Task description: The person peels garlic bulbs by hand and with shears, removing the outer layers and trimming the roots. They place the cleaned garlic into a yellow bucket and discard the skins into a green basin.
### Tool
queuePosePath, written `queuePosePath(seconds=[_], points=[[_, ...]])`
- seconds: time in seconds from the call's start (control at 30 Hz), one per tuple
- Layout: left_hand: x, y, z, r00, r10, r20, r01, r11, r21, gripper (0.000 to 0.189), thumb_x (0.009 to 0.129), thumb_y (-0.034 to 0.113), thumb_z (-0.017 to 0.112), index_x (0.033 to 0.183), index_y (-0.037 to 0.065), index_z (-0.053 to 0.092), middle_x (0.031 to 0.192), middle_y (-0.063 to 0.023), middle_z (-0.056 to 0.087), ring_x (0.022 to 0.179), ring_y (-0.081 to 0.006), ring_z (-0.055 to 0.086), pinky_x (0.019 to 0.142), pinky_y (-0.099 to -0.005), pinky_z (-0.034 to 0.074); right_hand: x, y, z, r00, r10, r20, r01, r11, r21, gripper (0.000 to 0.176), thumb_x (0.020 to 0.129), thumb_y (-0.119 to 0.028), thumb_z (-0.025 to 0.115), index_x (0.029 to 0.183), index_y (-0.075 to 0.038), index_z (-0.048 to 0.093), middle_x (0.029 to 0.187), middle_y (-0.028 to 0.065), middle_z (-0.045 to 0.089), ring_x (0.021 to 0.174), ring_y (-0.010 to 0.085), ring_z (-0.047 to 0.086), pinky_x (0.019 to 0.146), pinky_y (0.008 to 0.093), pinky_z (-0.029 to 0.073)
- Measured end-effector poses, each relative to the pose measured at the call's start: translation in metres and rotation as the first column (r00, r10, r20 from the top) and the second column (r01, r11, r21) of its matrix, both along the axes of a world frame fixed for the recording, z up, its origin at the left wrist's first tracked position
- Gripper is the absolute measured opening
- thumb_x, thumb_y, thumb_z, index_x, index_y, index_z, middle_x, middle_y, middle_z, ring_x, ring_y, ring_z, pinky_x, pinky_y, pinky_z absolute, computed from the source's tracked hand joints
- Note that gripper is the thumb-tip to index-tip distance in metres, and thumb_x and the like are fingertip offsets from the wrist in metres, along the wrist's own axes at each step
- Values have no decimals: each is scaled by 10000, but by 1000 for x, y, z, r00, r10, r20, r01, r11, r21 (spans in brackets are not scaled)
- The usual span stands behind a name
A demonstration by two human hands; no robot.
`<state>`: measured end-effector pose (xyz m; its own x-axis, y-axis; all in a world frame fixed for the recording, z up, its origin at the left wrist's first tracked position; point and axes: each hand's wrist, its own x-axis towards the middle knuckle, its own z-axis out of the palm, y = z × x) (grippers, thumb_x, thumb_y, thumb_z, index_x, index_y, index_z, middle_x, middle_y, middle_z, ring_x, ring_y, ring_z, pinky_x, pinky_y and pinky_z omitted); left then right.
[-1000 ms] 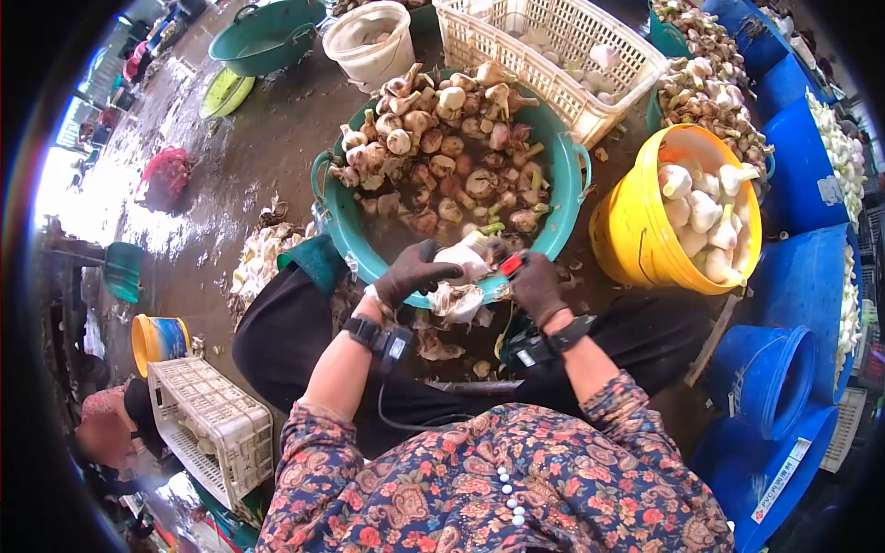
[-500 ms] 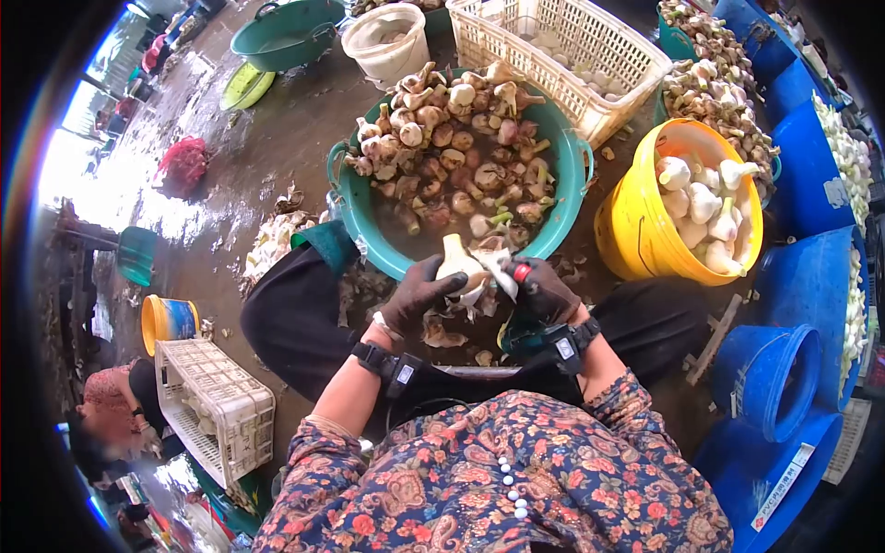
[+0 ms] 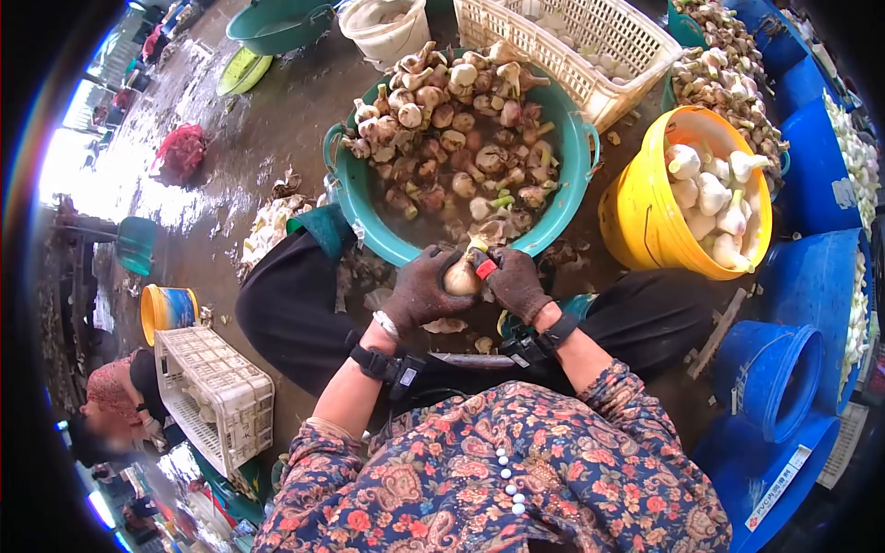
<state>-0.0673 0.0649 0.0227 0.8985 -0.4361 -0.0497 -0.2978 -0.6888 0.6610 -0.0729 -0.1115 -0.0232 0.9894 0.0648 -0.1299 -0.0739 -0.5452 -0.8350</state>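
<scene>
My left hand (image 3: 421, 291), in a dark glove, is closed around a garlic bulb (image 3: 461, 276) just in front of the near rim of the teal tub (image 3: 562, 198). My right hand (image 3: 518, 284), also gloved, grips a small red-handled tool (image 3: 485, 268) pressed against the bulb's right side. The tub is heaped with unpeeled, dirty garlic bulbs (image 3: 452, 129) sitting in water. Garlic skins (image 3: 447, 326) lie on my lap below the hands.
A yellow bucket (image 3: 636, 230) of peeled white garlic stands to the right. Blue bins (image 3: 770, 369) line the right side. A white plastic crate (image 3: 562, 41) sits behind the tub, another crate (image 3: 217, 401) at left beside a seated person (image 3: 106, 405). The floor is wet.
The large white bulb with loose skin is gone from my hands; my left hand now holds a smaller, brownish bulb. Both hands have stayed at the tub's near rim.
</scene>
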Motion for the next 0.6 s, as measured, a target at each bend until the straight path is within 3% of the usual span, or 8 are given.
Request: queuePosePath(seconds=[0.17,0.23,0.27,0.33,0.4,0.5,0.57,0.6], points=[[10,7,7,997,-68,47,67,998,7,622,581,339,772,1119,78,601,971,-147,600,873,-293,602,771,-369,485,1,-6,-8,992,77,-96,-53,971,232,297,889,-268,551,824,12,626,601,100,584,563,168,567,520,321,431],[17,13,17,939,-98,-330,36,981,-190,603,611,299,771,1135,59,597,962,-134,622,863,-230,613,776,-321,481,0,-10,-5,951,185,-247,-36,862,506,253,897,-230,540,836,2,620,644,29,580,606,96,535,513,283,428],[18,13,25,931,-122,-343,54,978,-201,603,638,253,765,1156,11,572,966,-109,637,864,-172,607,786,-292,472,0,-12,-7,952,185,-243,-38,860,509,253,897,-230,540,836,2,620,644,29,580,606,96,535,513,283,428],[17,17,23,902,-100,-419,-37,951,-308,598,646,246,769,1148,-9,569,976,-103,636,867,-164,605,789,-290,475,-2,-13,-8,868,235,-438,231,588,775,196,856,-194,588,945,-24,627,758,26,611,641,117,581,552,242,460],[13,17,17,800,-107,-591,-236,850,-472,662,661,255,793,1179,-52,518,1033,-95,615,906,-142,589,796,-287,484,-4,-17,0,874,217,-434,232,598,767,245,865,-221,582,1017,-30,602,810,29,613,660,100,574,578,214,467],[-1,-9,10,789,43,-613,-476,674,-565,756,653,304,812,1224,-46,461,1067,-91,600,935,-134,584,788,-280,492,-2,-13,5,869,298,-395,208,503,839,408,900,-321,538,1172,-17,519,940,44,605,724,86,575,622,200,497],[1,-9,1,827,-29,-561,-345,762,-548,794,652,304,810,1242,-54,417,1118,-126,576,988,-185,578,828,-319,479,-6,-7,9,957,198,-210,63,567,821,457,915,-401,480,1170,-24,518,980,38,603,750,101,586,623,233,503],[1,-6,-4,943,79,-324,-211,894,-395,790,653,300,806,1241,-53,415,1120,-149,561,1008,-228,567,854,-341,464,-7,-7,10,982,154,-111,-4,604,797,487,923,-442,451,1169,-27,518,999,35,601,763,108,591,624,249,506]])
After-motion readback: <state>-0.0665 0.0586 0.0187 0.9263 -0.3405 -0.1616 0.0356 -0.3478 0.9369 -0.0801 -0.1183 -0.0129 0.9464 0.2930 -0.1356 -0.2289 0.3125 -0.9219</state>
